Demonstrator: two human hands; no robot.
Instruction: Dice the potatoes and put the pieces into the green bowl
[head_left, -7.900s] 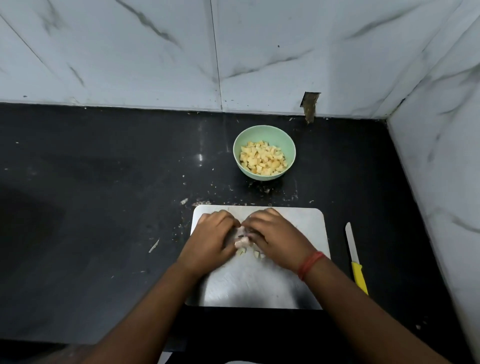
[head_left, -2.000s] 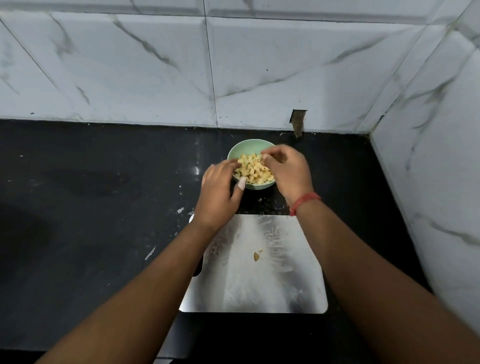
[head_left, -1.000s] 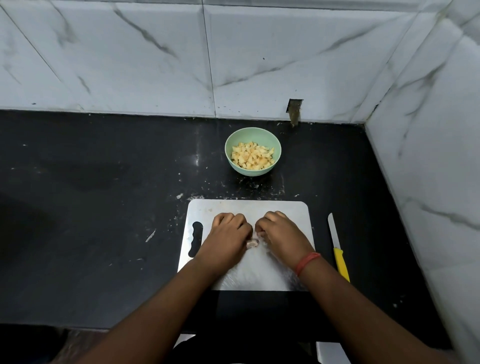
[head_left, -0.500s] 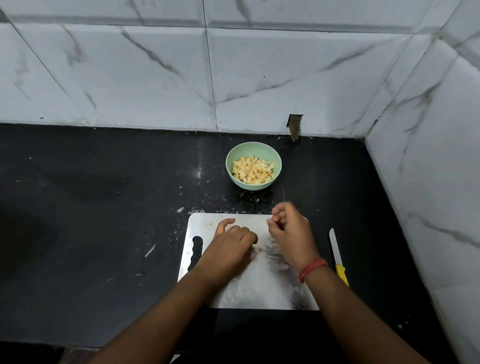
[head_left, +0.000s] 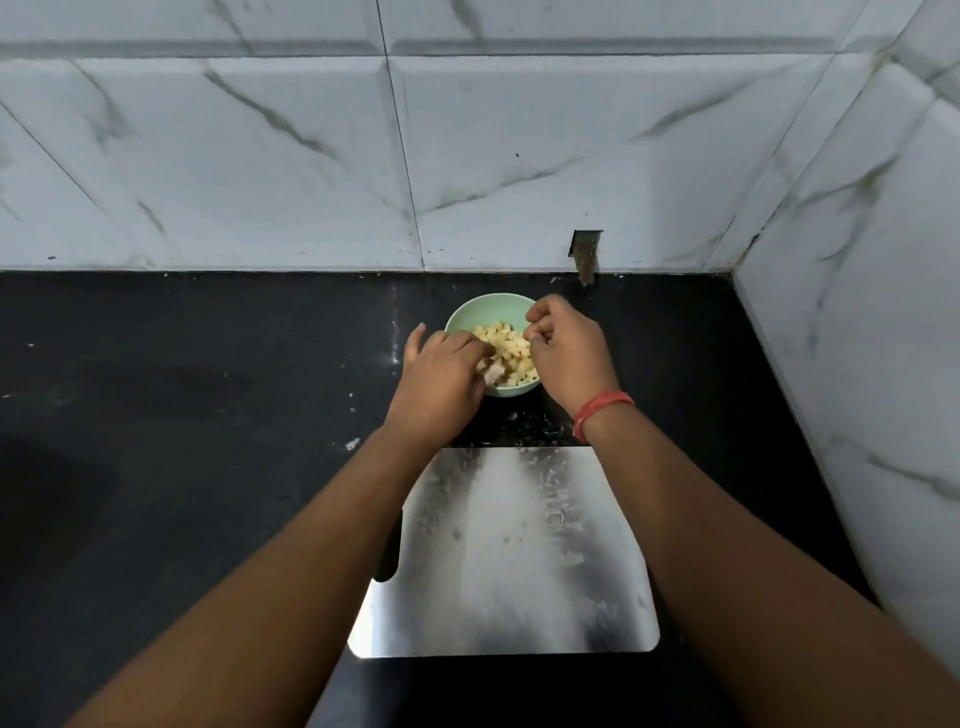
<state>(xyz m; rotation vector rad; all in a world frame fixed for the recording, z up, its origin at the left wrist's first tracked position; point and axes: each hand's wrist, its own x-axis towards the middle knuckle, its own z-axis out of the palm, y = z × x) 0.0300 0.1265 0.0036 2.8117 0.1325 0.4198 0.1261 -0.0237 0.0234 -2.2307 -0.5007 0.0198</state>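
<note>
Fingers of both the left hand (head_left: 441, 379) and right hand (head_left: 566, 348) curl over the green bowl (head_left: 462, 317) at frame centre, apparently dropping potato pieces (head_left: 506, 348); any pinch is hidden.

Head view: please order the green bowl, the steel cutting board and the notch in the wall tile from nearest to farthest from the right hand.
From the right hand:
1. Green bowl, directly under the fingers.
2. Notch in the wall tile, behind the hand, slightly right.
3. Steel cutting board, toward the person, past the wrist.
</note>
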